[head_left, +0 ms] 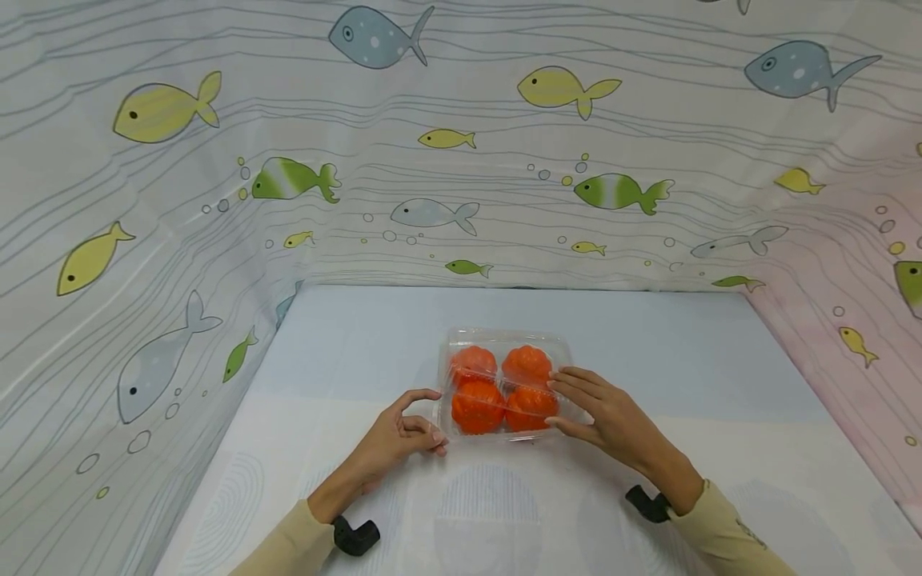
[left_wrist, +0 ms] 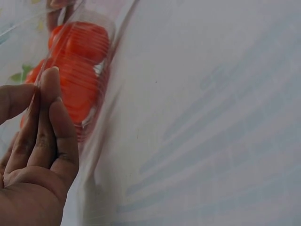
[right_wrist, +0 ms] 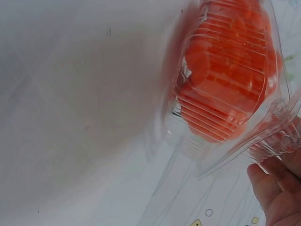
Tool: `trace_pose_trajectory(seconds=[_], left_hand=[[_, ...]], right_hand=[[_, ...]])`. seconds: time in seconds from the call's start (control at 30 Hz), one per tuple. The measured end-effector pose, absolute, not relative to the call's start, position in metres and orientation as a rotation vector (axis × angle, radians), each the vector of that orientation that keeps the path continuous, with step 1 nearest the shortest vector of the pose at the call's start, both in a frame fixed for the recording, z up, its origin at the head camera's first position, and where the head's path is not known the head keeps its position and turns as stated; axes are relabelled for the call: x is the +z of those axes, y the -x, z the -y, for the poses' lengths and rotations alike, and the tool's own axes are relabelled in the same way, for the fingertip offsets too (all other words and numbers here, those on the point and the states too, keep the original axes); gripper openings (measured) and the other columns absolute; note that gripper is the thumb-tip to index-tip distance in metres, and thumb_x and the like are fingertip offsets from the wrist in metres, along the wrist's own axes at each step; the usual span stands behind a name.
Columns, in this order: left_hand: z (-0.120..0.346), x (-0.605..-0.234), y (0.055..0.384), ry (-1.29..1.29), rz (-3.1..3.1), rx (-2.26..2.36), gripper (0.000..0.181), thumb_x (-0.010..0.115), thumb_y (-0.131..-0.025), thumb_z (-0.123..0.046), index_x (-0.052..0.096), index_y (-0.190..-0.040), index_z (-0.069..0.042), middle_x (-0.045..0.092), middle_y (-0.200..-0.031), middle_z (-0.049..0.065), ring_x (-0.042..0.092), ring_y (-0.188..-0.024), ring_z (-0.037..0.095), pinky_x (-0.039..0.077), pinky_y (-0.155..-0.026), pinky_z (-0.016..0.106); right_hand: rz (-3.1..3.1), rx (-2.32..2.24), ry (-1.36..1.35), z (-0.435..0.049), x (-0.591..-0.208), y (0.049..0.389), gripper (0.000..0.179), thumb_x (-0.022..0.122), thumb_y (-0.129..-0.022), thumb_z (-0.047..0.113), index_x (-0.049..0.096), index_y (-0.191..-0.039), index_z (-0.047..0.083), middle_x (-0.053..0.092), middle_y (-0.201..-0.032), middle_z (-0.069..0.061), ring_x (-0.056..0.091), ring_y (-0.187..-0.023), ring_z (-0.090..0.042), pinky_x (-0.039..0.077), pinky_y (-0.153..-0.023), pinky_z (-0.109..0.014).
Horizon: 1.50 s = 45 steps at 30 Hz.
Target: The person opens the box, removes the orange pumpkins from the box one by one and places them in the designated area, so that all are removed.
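Note:
A clear plastic clamshell container (head_left: 504, 438) sits in front of me, holding several orange-red, lobed, pumpkin-like pieces (head_left: 478, 406). My left hand (head_left: 394, 440) is at its left side; in the left wrist view the thumb and fingertips (left_wrist: 50, 84) meet at the thin plastic rim and pinch it. At the right side is my right hand (head_left: 612, 416), its fingers fairly straight along the edge and its thumb by the front right corner. Seen from the right wrist, the fingers (right_wrist: 265, 186) are beside the ridged plastic rim (right_wrist: 221, 160), partly hidden behind it.
The container stands on a pale table (head_left: 346, 344) with faint printed patterns. Fish-printed sheeting (head_left: 504, 224) rises at the back and on both sides. A black wrist mount (head_left: 355, 536) shows at the left sleeve, and another black mount (head_left: 648, 504) at the right.

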<state>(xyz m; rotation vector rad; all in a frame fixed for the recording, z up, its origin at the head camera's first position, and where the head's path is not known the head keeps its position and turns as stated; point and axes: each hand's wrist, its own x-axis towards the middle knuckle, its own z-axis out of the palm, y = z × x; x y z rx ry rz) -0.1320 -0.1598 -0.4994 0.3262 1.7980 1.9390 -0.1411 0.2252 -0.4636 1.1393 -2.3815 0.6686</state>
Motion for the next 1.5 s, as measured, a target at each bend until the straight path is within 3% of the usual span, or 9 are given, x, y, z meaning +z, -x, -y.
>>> trace_pose_trajectory(seconds=[0.13,0.4,0.77,0.9,1.03,1.13,1.3,1.5], left_hand=[[0.16,-0.499,0.132,-0.314,-1.801,1.935,0.067,0.075,-0.095,-0.01,0.039,-0.152,-0.014,0.073,-0.095,0.02,0.074,-0.09,0.039,0.056,-0.097,0.042],[0.16,-0.501,0.134,-0.382,-1.79,1.945,0.069,0.074,-0.095,-0.005,0.035,-0.153,-0.008,0.073,-0.094,0.019,0.074,-0.09,0.04,0.055,-0.097,0.041],[0.159,-0.498,0.137,-0.351,-1.802,1.93,0.069,0.075,-0.096,-0.011,0.038,-0.153,-0.015,0.073,-0.099,0.025,0.073,-0.092,0.043,0.053,-0.101,0.039],[0.159,-0.499,0.137,-0.354,-1.811,1.918,0.069,0.075,-0.096,-0.011,0.037,-0.153,-0.017,0.073,-0.1,0.025,0.074,-0.091,0.041,0.053,-0.1,0.039],[0.159,-0.498,0.137,-0.355,-1.813,1.911,0.068,0.075,-0.096,-0.012,0.039,-0.153,-0.016,0.073,-0.1,0.026,0.074,-0.091,0.041,0.054,-0.098,0.04],[0.158,-0.497,0.137,-0.344,-1.809,1.915,0.068,0.076,-0.095,-0.013,0.04,-0.152,-0.016,0.072,-0.101,0.029,0.073,-0.091,0.043,0.055,-0.097,0.041],[0.158,-0.497,0.137,-0.35,-1.817,1.911,0.07,0.077,-0.095,-0.014,0.039,-0.154,-0.014,0.071,-0.102,0.03,0.073,-0.092,0.044,0.055,-0.097,0.04],[0.159,-0.498,0.136,-0.327,-1.817,1.913,0.071,0.077,-0.095,-0.013,0.038,-0.154,-0.013,0.071,-0.102,0.03,0.073,-0.092,0.045,0.055,-0.097,0.041]], right_hand=[[2.388,0.676,-1.131,-0.226,-0.464,0.141,0.062,0.089,-0.081,0.025,0.067,-0.134,0.002,0.067,-0.134,-0.014,0.06,-0.127,-0.032,0.052,-0.1,-0.044],[2.424,0.727,-1.073,-0.23,-0.45,0.145,0.062,0.09,-0.08,0.019,0.066,-0.134,0.003,0.067,-0.133,-0.011,0.063,-0.122,-0.03,0.057,-0.091,-0.052],[2.438,0.756,-1.049,-0.234,-0.439,0.149,0.072,0.094,-0.075,0.026,0.065,-0.137,0.004,0.063,-0.139,-0.009,0.058,-0.13,-0.029,0.053,-0.097,-0.052],[2.4,0.75,-1.015,-0.233,-0.436,0.148,0.067,0.09,-0.081,0.035,0.065,-0.137,0.008,0.064,-0.139,-0.007,0.057,-0.132,-0.031,0.05,-0.104,-0.042],[2.34,0.768,-0.961,-0.233,-0.429,0.148,0.06,0.072,-0.093,0.055,0.068,-0.133,0.009,0.066,-0.136,-0.007,0.058,-0.129,-0.031,0.039,-0.111,-0.023],[2.329,0.748,-0.912,-0.233,-0.424,0.148,0.062,0.061,-0.097,0.062,0.071,-0.13,0.011,0.066,-0.133,-0.009,0.06,-0.12,-0.03,0.048,-0.103,-0.023],[2.336,0.703,-0.83,-0.233,-0.422,0.148,0.062,0.055,-0.099,0.063,0.07,-0.133,0.013,0.059,-0.124,-0.016,0.061,-0.103,-0.027,0.059,-0.078,-0.043],[2.201,0.795,-0.831,-0.231,-0.423,0.156,0.056,0.06,-0.101,0.053,0.069,-0.132,0.008,0.06,-0.118,-0.015,0.061,-0.088,-0.018,0.053,-0.082,-0.018]])
